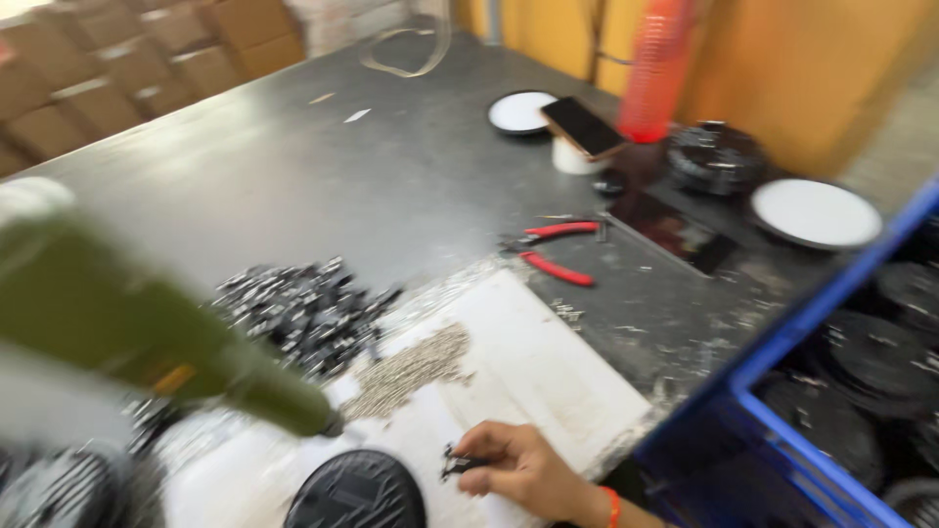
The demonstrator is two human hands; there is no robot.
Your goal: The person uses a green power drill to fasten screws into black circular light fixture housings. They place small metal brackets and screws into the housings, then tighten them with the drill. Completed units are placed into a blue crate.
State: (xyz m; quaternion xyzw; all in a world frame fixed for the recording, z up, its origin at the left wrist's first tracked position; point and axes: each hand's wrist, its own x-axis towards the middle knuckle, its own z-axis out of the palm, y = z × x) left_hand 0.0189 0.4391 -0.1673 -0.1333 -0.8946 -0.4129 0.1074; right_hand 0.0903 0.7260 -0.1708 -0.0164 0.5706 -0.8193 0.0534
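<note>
Right hand [523, 469]: low on the white sheet [548, 372], grip narrow, fingertips pinched on a small black clip [454, 463].
Left hand: not visible; grip cannot be told.
Green tool [147, 332]: blurred, long axis slanting down to the right, tip just above the round black disc [357, 492].
Key relation: the clip lies just right of the disc, tool tip up-left of it; right hand nearer.
Nearby: heap of black parts [303, 308], screws [411, 372], red pliers [553, 249] on the desk [323, 166].
</note>
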